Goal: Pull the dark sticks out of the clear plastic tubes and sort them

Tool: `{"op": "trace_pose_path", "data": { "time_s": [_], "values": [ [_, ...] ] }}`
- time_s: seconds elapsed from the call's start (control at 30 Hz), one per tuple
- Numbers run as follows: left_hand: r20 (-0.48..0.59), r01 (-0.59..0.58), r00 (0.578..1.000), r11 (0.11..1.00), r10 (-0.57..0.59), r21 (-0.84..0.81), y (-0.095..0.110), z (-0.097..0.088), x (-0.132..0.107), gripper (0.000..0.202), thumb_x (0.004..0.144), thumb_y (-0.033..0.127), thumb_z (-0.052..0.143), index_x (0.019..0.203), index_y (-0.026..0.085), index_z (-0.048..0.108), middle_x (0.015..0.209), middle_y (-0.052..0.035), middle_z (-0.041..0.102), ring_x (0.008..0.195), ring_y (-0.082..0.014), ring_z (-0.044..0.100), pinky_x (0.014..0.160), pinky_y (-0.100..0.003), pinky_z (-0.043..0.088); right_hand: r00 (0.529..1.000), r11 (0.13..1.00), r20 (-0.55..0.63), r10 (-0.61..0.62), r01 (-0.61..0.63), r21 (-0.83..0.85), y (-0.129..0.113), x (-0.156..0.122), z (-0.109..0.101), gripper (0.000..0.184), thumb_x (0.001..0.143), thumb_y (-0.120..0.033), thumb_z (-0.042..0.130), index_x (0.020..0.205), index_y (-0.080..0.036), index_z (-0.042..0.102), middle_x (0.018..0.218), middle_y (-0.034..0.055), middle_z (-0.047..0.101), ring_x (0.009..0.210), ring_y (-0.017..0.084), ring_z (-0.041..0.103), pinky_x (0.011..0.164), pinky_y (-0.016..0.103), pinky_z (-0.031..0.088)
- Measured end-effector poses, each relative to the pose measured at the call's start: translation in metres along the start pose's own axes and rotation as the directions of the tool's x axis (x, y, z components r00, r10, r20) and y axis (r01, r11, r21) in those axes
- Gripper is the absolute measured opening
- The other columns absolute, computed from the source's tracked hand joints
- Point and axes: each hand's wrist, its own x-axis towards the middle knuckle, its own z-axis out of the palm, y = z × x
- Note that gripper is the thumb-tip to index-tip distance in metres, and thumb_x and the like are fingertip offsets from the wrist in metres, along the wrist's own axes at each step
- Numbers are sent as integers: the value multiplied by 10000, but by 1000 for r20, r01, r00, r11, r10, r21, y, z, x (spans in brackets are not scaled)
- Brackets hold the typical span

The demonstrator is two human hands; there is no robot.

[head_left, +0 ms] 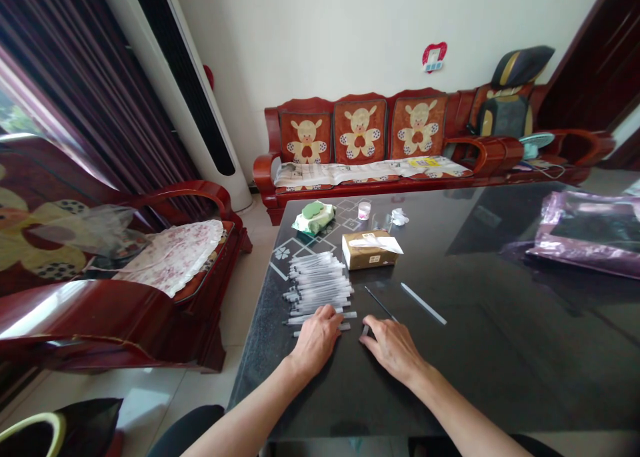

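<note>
Tubes (323, 285) heaped mid-frame on the desk (500, 377), long axes running left to right.
Left hand (315, 340), nearer, covers the heap's lower edge, fingers bunched, their grip hidden; right hand (395, 347) sits apart from the tube ends, lower centre; above it a white stick (424, 303) and thinner dark rod (380, 302) slant toward lower right; right thumb and forefinger pinch a short grey piece (365, 329).

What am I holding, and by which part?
The right hand pinches a small grey piece between its fingers, which end unclear. Whether the left hand grips a pen can't be told.
</note>
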Motion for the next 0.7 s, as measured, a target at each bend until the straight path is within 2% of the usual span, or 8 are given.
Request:
{"op": "trace_pose_path", "data": {
  "time_s": [0.27, 0.47, 0.6, 0.7],
  "values": [
    [-23, -49, 998, 993, 52, 111, -11, 2, 7, 197, 907, 178, 419, 869, 195, 611, 882, -57, 579, 863, -189, 528, 757, -276, 420, 999, 1000, -36, 21, -22, -6, 8, 8, 6, 340, 869, -348, 513, 1175, -209, 559, 867, 79, 726, 800, 224, 685, 683, 283, 448],
    [-29, -172, 984, 978, 177, 121, -8, 5, 0, 256, 938, 195, 362, 990, 208, 612, 951, -62, 585, 854, -185, 532, 785, -293, 405, 999, 1000, -41, 9, -9, 2, 4, 5, 5, 364, 873, -346, 503, 1213, -223, 542, 878, 74, 729, 801, 220, 687, 692, 283, 456],
    [-5, -163, 986, 981, 164, 108, -5, 3, -2, 255, 932, 185, 368, 946, 205, 622, 868, -61, 583, 845, -196, 527, 777, -301, 397, 999, 1000, -37, 5, -5, 15, 4, 5, 4, 364, 861, -334, 518, 1204, -217, 556, 854, 80, 731, 790, 227, 688, 687, 286, 458],
    [-47, -131, 990, 991, 131, 18, -4, -4, -1, 254, 915, 156, 376, 933, 201, 625, 870, -65, 582, 851, -193, 529, 781, -297, 400, 997, 998, -77, 20, -16, 63, 2, 5, 2, 370, 869, -338, 500, 1218, -230, 557, 846, 70, 732, 785, 221, 685, 695, 287, 457]
  ]
}}
